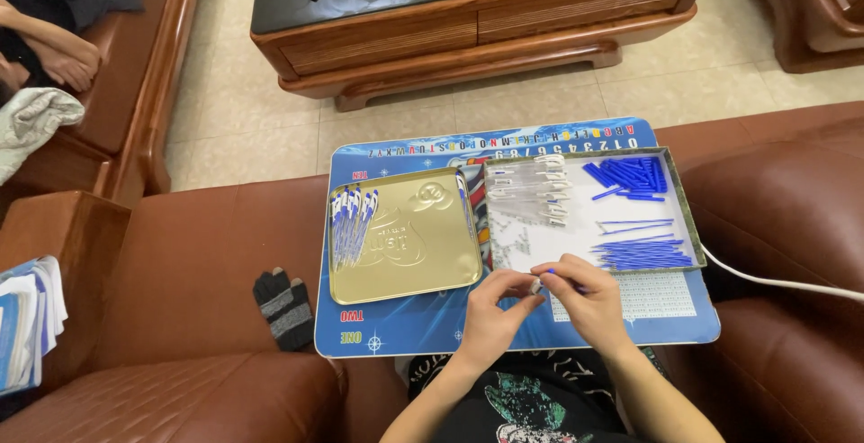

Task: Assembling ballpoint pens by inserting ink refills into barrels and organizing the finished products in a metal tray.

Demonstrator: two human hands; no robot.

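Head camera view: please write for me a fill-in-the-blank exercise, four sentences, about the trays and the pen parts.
1. The finished pens lie in the ____-coloured metal tray.
2. The loose blue caps are piled in the far ____ corner of the white shallow tray.
3. Both trays rest on a ____ printed board.
4. The left hand and right hand meet over the board's ____ edge.

Missing words: gold; right; blue; near
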